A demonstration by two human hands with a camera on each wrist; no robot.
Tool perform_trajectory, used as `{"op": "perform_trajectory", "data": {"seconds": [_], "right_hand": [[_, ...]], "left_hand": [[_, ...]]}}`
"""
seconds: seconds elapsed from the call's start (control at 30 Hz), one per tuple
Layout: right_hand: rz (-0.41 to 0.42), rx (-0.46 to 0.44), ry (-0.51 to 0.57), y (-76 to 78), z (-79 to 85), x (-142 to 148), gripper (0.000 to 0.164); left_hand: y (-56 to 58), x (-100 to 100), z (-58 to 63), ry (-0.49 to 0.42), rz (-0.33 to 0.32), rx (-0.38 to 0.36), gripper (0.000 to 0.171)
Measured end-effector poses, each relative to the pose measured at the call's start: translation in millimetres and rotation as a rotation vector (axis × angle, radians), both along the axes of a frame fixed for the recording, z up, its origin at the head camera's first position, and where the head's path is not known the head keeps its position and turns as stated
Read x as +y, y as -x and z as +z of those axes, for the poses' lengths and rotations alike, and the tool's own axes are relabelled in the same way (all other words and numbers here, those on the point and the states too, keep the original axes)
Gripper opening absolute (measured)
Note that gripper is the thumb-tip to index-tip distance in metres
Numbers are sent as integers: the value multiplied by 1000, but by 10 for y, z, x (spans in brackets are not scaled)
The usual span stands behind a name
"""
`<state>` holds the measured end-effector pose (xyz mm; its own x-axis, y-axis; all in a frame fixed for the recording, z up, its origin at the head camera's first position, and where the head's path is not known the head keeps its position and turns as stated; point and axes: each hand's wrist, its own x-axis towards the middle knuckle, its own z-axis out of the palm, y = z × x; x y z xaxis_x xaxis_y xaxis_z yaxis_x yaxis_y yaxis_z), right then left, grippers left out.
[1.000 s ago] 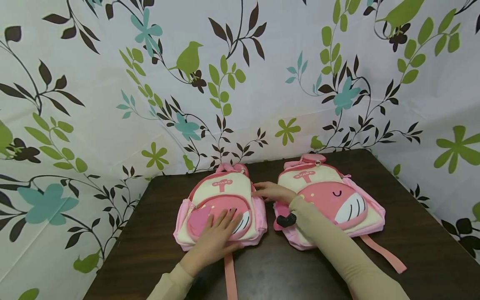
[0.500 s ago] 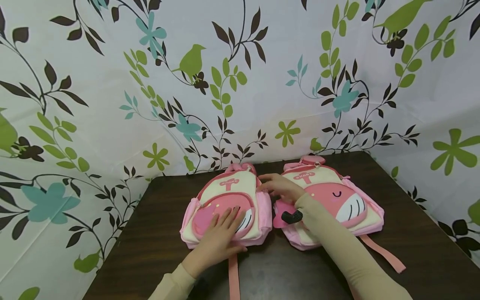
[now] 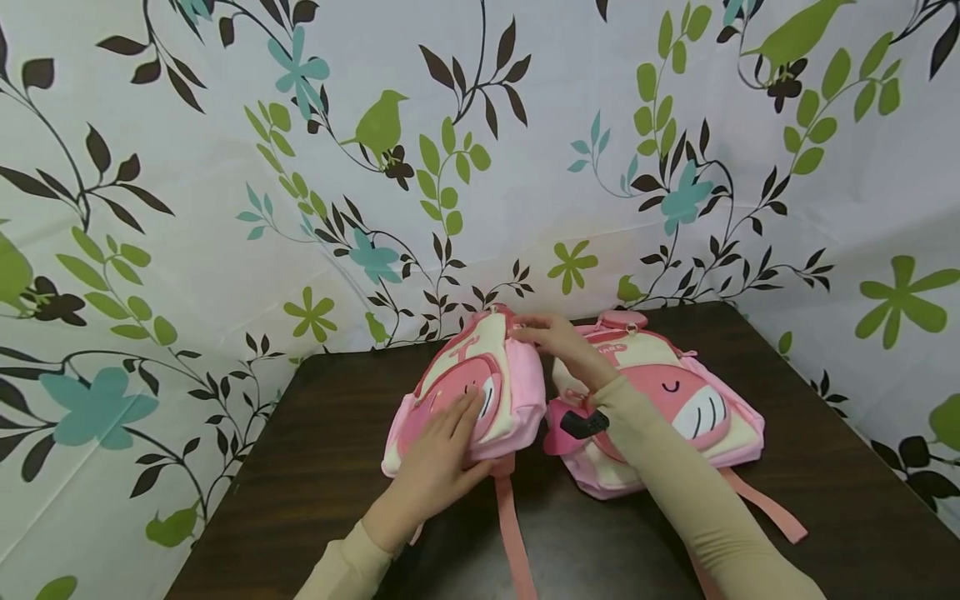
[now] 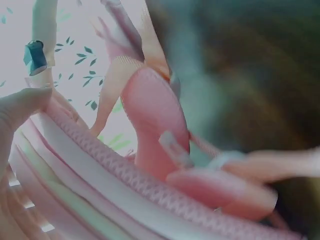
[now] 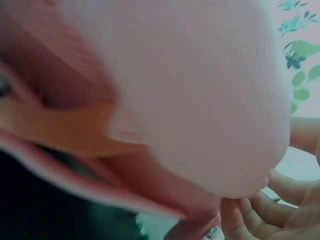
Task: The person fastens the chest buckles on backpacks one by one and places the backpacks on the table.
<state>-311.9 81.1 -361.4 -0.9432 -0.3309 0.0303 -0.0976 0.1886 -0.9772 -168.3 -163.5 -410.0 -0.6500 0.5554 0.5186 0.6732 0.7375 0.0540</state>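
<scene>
Two small pink-and-cream backpacks with a whale on the front pocket are in the head view. The left backpack (image 3: pixel 495 408) is tilted up on its side, its pink side panel facing right. My left hand (image 3: pixel 431 471) grips its lower front, with fingers spread over the pocket; the left wrist view has the thumb (image 4: pixel 25 107) over the edge of the pink mesh back. My right hand (image 3: pixel 562 343) holds the upper right side, its fingers (image 5: pixel 265 210) wrapped at the edge in the right wrist view. The right backpack (image 3: pixel 675 392) lies flat, partly hidden behind my right forearm.
Both bags are on a dark wooden table (image 3: pixel 300 500). A patterned cloth (image 3: pixel 225 192) with leaves and birds hangs behind it. A pink strap (image 3: pixel 513 533) trails from the left backpack toward the front, another strap (image 3: pixel 772 504) from the right one.
The left backpack has shifted right and turned up from lying flat, bringing its side panel into view. My right hand has risen with its upper edge; the right backpack stays in place.
</scene>
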Motion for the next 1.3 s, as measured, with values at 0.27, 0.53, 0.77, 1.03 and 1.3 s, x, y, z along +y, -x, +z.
{"op": "perform_trajectory", "data": {"seconds": [0.27,0.53,0.77,1.03,1.3], "right_hand": [[-32,32,196,-119,270,-56,46],[24,174,253,-285,463,-198,40],[98,288,227,-382,502,-422,42],[103,298,144,-447,507,-629,53],[207,300,85,-429,495,-800,66]], "left_hand": [[-12,53,270,-36,10,141,100],[-58,40,494,-130,2,151,106],[-86,-65,632,-207,18,104,113],[-102,-223,721,-286,58,107,108],[-104,-413,829,-368,95,98,84]]}}
